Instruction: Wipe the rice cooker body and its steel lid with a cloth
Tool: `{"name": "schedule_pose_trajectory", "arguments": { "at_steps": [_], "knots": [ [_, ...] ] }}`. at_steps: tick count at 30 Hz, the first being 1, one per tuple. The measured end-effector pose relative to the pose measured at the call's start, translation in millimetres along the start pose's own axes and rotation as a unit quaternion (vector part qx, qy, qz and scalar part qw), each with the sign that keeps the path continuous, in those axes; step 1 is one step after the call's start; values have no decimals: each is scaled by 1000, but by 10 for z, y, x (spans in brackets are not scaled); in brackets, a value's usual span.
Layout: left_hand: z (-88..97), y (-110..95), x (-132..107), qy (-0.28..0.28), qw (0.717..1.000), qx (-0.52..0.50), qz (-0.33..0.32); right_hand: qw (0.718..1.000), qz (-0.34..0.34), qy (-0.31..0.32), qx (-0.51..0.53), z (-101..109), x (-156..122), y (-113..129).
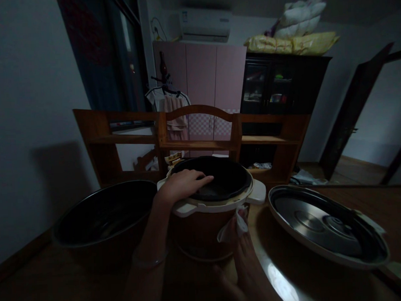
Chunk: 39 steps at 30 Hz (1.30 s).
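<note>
A round cooker body (203,225) with a cream rim and brown wall stands on the wooden table (323,282) in front of me. My left hand (182,185) lies flat on the rim's left side, fingers stretched over the dark inside. My right hand (244,250) presses a crumpled white cloth (232,228) against the cooker's front right wall, just under the rim.
A black inner pot (104,219) sits to the left of the cooker. The cooker's lid (324,227) lies upside down on the right, metal side up. A wooden shelf unit (193,142) stands behind the table; pink and dark cabinets stand farther back.
</note>
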<state>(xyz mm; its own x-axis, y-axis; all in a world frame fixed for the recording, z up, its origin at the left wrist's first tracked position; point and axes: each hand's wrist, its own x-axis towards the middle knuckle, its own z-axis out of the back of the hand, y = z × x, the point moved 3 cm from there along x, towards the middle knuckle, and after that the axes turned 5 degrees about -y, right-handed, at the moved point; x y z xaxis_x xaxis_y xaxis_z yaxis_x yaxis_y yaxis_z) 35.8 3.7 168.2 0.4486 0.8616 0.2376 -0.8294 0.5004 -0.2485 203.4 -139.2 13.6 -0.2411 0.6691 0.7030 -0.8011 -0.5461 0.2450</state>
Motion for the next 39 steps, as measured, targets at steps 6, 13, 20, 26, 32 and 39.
{"name": "schedule_pose_trajectory", "arguments": {
  "at_steps": [6, 13, 20, 26, 32, 39],
  "knots": [
    [26, -35, -29, -8, 1000, -2, 1, 991, 117, 21, -58, -44, 86, -6],
    [21, -36, -42, -17, 1000, 3, -1, 967, 201, 146, -54, -108, 93, 52],
    [-12, 9, -6, -17, 1000, -6, -3, 961, 248, 85, -89, -211, 409, 331],
    [1, -7, -18, -13, 1000, -15, 3, 952, 285, 55, -97, -410, 559, 555],
    [8, -14, -21, -11, 1000, -10, 6, 942, 320, 79, -56, -491, 379, 464],
    [-14, 14, -6, -14, 1000, -22, -3, 924, 349, 152, -31, -253, 178, 254]
  ]
}}
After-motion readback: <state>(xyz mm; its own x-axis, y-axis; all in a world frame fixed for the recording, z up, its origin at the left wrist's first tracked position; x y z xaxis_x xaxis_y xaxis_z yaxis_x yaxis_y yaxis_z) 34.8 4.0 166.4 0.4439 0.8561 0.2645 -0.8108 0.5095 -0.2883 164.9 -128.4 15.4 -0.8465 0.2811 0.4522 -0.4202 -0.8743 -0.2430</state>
